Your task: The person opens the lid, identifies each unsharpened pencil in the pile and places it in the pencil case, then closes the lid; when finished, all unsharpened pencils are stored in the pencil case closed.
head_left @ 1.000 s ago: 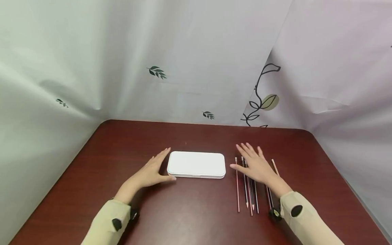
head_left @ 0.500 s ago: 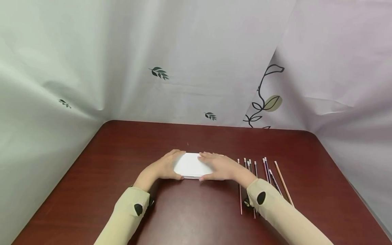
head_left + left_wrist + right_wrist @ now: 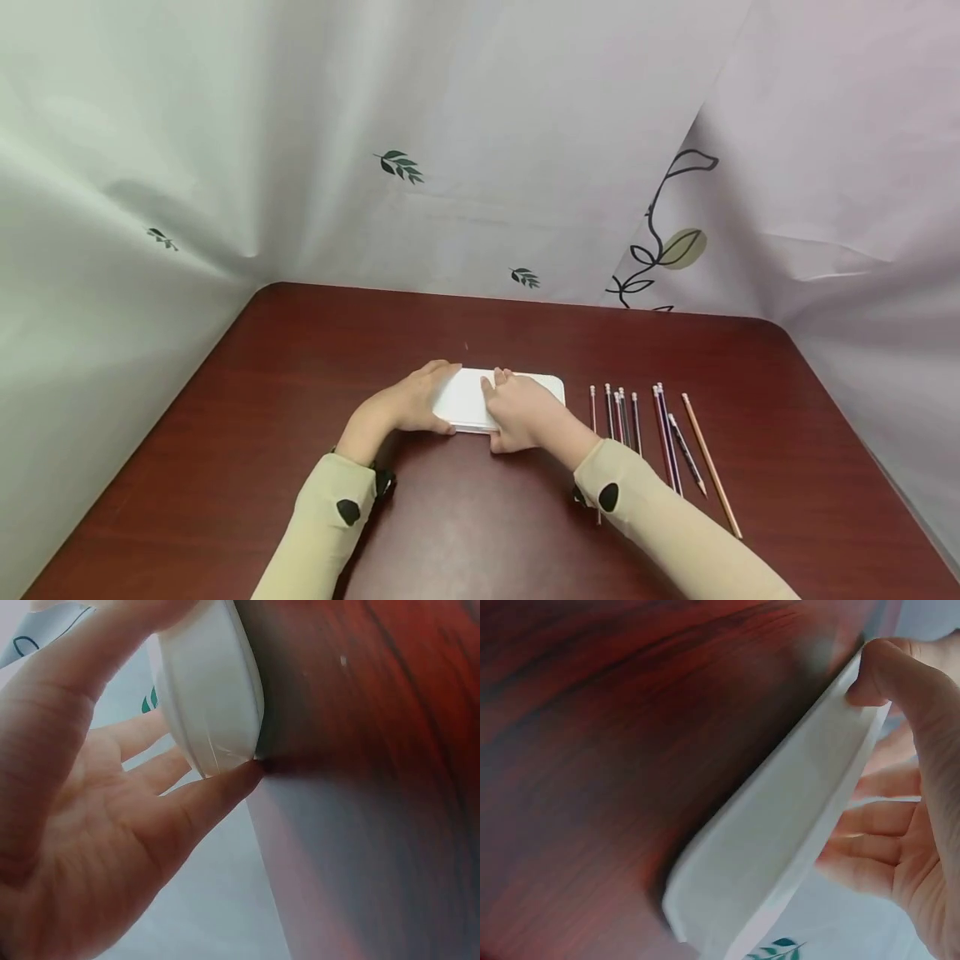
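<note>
A flat white case (image 3: 467,402) with rounded corners lies on the table, its lid down. My left hand (image 3: 408,404) grips its left end, thumb at the front edge and fingers over the far side; the left wrist view shows fingertips against the end wall of the case (image 3: 210,690). Across the lid's right half lies my right hand (image 3: 525,410), fingers bent on top and thumb at the middle of the front edge. In the right wrist view that thumb (image 3: 868,686) presses the rim of the case (image 3: 757,825), which runs long and pale beside the tabletop.
Several slim pencils (image 3: 667,437) lie to the right of the case, partly under the right sleeve (image 3: 637,508). A tan pencil (image 3: 711,462) is the outermost. White curtain (image 3: 465,150) with leaf prints stands behind the dark red table (image 3: 360,325).
Both hands have come inward from beside the case and the pencils onto the case. Since half a second ago, my right fingers have bent and its thumb has settled at the front edge.
</note>
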